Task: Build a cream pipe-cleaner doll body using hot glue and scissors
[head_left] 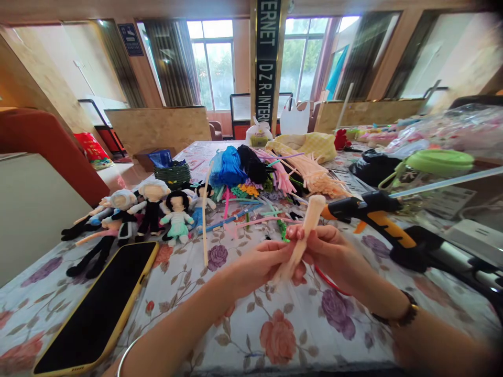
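A cream-coloured fuzzy bundle (312,214) is held up slantwise over the table's middle, its rounded end at the top. My left hand (271,259) pinches its lower part from the left. From the right, my right hand (328,251) has its fingers wrapped round the middle of the same bundle. The fingertips of both hands nearly meet there. Just right of the bundle's upper end is the orange nozzle of a black and orange glue gun (377,214). Part of a red loop (332,280) shows beneath my right hand.
Several small dolls (176,217) lie at the left, behind a yellow-cased phone (102,303). Bundles of coloured pipe cleaners (231,167) are piled at the back centre. A green-lidded jar (438,165) stands at the right on the flowered tablecloth (236,340).
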A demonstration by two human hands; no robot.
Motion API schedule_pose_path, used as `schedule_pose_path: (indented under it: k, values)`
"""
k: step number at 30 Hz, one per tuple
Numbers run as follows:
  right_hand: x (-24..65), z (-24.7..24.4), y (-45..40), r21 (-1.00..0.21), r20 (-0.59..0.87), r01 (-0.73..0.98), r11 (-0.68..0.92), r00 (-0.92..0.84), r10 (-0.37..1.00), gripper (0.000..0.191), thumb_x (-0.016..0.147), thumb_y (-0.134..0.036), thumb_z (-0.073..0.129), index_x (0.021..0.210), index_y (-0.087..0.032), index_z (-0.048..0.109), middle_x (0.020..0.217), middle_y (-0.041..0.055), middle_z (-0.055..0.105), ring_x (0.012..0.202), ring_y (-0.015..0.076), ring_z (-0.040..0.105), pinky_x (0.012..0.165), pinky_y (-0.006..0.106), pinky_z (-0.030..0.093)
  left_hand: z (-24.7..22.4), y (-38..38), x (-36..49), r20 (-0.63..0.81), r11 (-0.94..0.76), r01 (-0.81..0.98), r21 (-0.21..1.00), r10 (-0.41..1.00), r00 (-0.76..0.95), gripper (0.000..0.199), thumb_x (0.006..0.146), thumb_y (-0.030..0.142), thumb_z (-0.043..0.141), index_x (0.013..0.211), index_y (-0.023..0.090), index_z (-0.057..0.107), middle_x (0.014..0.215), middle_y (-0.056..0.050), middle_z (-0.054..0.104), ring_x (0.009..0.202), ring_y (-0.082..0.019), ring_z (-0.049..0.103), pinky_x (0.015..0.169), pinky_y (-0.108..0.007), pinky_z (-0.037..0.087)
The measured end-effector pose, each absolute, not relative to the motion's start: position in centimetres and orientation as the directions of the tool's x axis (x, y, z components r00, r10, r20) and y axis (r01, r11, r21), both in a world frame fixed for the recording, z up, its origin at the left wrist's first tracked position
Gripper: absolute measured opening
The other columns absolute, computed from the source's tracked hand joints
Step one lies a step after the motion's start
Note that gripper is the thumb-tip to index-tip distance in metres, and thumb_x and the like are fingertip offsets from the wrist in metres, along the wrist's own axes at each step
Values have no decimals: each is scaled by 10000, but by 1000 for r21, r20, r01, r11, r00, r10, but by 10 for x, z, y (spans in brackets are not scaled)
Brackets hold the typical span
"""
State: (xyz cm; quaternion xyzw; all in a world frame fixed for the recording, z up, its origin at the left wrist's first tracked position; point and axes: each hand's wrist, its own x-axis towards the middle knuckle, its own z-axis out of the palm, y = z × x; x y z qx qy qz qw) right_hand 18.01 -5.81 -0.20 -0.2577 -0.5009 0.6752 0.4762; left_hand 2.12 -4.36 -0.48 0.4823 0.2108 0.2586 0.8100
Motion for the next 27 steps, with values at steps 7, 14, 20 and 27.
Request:
schedule_pose_path:
  k: [7,14,20,27]
  values:
    - [176,3,-60,-966,252,-106,238,-151,956,102,723,-352,703,771,-271,744,747,17,657,646,135,560,539,254,464,1,-45,23,-43,266,-286,921,797,603,342,720,445,671,882,144,663,691,-10,595,632,-81,528,621,-206,377]
    - [175,6,-61,-943,329,-3,332,-157,931,260,847,-407,537,731,-270,725,870,31,695,869,195,615,801,340,489,-3,-43,21,-1,336,-353,874,725,689,272,817,419,570,811,152,617,592,27,492,585,-71,470,753,-263,402]
    - [176,7,-62,-941,330,31,337,-137,934,157,785,-374,630,808,-261,735,909,39,692,938,218,601,782,346,492,-2,-43,21,-1,323,-334,886,721,693,276,834,423,544,879,161,616,618,20,530,597,-73,490,708,-246,394]
    - [178,6,-59,-964,264,-79,255,-146,953,115,720,-338,699,768,-247,751,843,27,694,780,159,600,701,290,499,2,-44,22,-7,150,-241,959,863,506,364,737,466,640,905,147,698,711,-21,621,604,-81,484,566,-205,342]
